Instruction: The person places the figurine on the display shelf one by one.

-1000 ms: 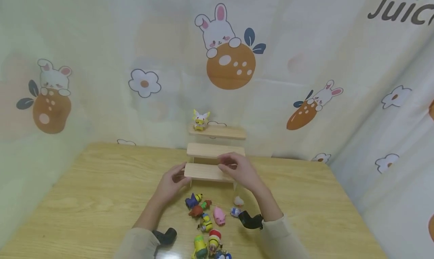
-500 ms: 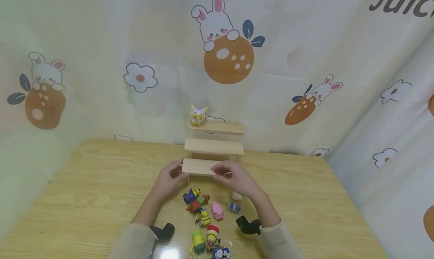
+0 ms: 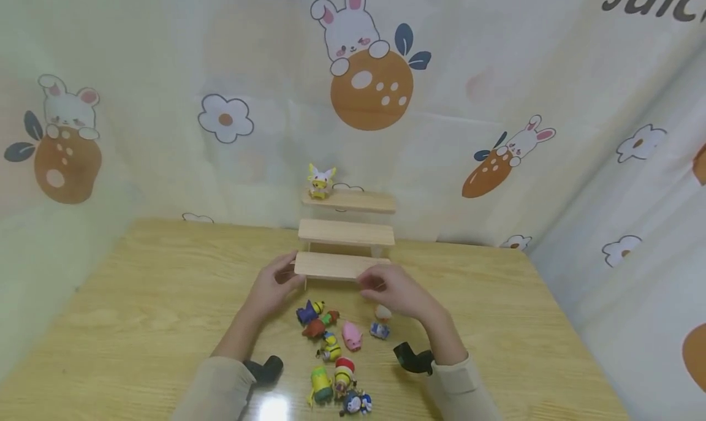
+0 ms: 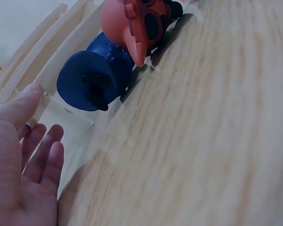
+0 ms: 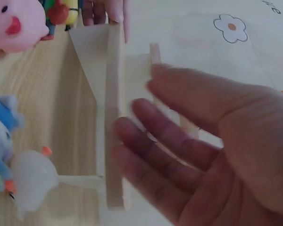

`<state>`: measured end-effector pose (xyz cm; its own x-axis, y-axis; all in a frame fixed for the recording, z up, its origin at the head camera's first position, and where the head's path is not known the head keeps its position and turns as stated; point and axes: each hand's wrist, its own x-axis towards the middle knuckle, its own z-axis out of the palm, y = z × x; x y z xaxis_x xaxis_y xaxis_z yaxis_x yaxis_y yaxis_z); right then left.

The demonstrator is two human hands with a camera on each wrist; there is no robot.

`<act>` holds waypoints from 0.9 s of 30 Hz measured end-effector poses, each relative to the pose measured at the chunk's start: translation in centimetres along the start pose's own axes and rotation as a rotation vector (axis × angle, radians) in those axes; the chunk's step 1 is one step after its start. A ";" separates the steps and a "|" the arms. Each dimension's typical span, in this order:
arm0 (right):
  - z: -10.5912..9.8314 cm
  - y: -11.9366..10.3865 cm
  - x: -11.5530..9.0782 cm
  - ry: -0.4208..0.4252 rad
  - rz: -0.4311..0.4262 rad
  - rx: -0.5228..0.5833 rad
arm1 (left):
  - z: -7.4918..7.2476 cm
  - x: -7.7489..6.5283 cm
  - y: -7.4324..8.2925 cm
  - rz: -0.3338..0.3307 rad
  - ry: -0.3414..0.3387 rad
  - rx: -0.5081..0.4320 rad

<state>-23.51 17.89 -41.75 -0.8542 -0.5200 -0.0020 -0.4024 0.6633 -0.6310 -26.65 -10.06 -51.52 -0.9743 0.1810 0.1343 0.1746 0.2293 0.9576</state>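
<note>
A three-tier wooden display stand (image 3: 336,265) stands at the back of the table. My left hand (image 3: 271,286) holds the left end of its lowest shelf, thumb at the front and fingers around the end. Beside the right end of that shelf is my right hand (image 3: 398,291), its fingers loosely bent with nothing between them. In the right wrist view its fingertips (image 5: 125,155) overlap the shelf edge. A yellow-and-white figurine (image 3: 319,183) sits at the left of the top shelf. In front lie a pink pig (image 3: 352,336), a white toy bird (image 5: 34,179) and a blue-and-white figurine (image 3: 379,330).
More figurines lie between my forearms: a purple-blue one (image 3: 310,312), a red-brown one (image 3: 314,328), a red-hatted one (image 3: 344,373) and a green-yellow one (image 3: 320,384). Black wrist mounts (image 3: 413,358) stick inward from my sleeves. A printed curtain (image 3: 265,163) hangs behind the table.
My right hand shifts off the lowest shelf's top, slightly right and toward its front edge. The left hand stays at the left end. The head view tilts down slightly.
</note>
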 end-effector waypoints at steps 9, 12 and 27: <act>-0.8 0.5 -1.1 -0.136 0.089 -0.102 | 0.0 0.2 0.1 0.005 -0.012 0.010; -1.1 1.0 -1.5 -0.169 0.146 -0.132 | -0.2 -0.1 1.1 0.012 -0.017 -0.001; -0.7 7.0 -1.3 -0.219 0.188 -0.035 | -0.7 -1.0 3.5 0.012 -0.035 -0.016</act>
<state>-25.48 23.54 -45.60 -0.8249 -0.4874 -0.2864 -0.2579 0.7753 -0.5766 -25.11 -10.09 -48.11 -0.9664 0.2172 0.1375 0.1841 0.2116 0.9599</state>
